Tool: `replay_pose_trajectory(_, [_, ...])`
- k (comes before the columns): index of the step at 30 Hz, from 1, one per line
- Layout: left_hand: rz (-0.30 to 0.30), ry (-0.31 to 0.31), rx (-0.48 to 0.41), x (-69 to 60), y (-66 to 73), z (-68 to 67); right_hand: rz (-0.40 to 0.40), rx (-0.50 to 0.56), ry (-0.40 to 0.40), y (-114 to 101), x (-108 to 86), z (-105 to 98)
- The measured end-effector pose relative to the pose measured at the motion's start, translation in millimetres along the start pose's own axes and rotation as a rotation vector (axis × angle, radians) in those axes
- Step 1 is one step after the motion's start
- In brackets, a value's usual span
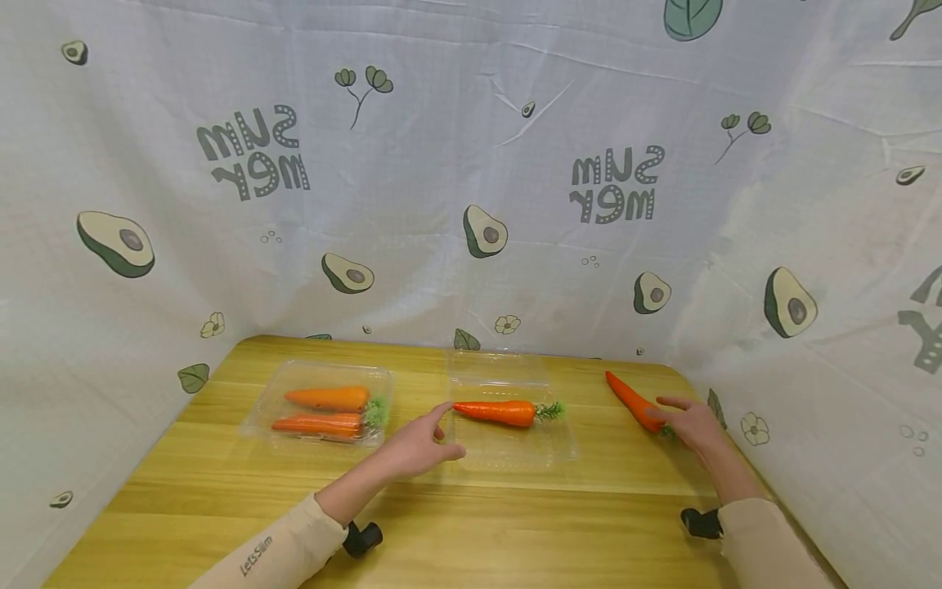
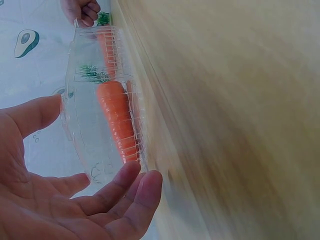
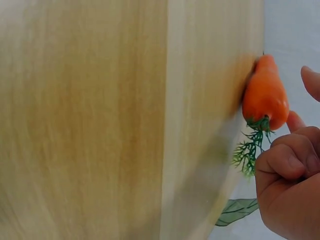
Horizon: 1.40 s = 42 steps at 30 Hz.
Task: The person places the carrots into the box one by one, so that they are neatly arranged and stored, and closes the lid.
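My table (image 1: 515,532) is yellow-brown wood with streaky lines and round corners at the back. On it sits an open see-through box (image 1: 515,450). Left of that box is a second see-through box (image 1: 316,371). Right of it, one loose orange carrot (image 1: 630,401) with a green top lies on the wood.

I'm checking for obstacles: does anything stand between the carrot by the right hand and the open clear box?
Nothing visible does: the head view shows only tabletop between the carrot by the right hand and the open clear box. Another carrot lies inside; the left hand is at the box's left side.
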<state>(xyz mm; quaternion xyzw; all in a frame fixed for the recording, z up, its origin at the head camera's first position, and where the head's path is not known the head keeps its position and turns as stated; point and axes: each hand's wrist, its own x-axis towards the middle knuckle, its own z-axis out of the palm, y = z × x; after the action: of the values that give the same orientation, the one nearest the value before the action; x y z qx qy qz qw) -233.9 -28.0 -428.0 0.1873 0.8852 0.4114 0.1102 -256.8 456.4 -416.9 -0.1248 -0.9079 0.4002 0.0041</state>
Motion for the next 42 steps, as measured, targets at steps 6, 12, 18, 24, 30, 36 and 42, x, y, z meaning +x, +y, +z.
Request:
replay_pose_trajectory(6, [0.002, 0.002, -0.002, 1.7, -1.8, 0.0, 0.003, -0.011, 0.001, 3.0, 3.7, 2.2])
replay_pose_trajectory(12, [-0.002, -0.001, -0.01, 3.1, -2.2, 0.7, 0.008, -0.029, 0.032, 3.3, 5.8, 2.7])
replay_pose_trajectory(18, [-0.005, -0.001, -0.003, 4.0, -2.2, 0.9, 0.03, -0.034, 0.035, 5.1, 8.5, 5.0])
replay_pose_trajectory(24, [-0.007, -0.005, -0.008, 1.8, -2.9, 1.2, -0.027, -0.144, 0.077, 3.5, 7.6, 6.3])
replay_pose_trajectory(30, [-0.002, 0.002, -0.002, 1.2, -1.6, 0.9, -0.03, -0.178, 0.084, 2.1, 5.2, 6.7])
replay_pose_trajectory(36, [-0.004, 0.008, 0.002, -1.5, -1.4, 1.2, -0.01, -0.184, 0.053, 1.1, 4.4, 6.2])
replay_pose_trajectory(42, [-0.002, 0.004, 0.0, 0.8, -1.8, 0.9, 0.01, -0.213, 0.03, -0.6, 3.9, 2.9])
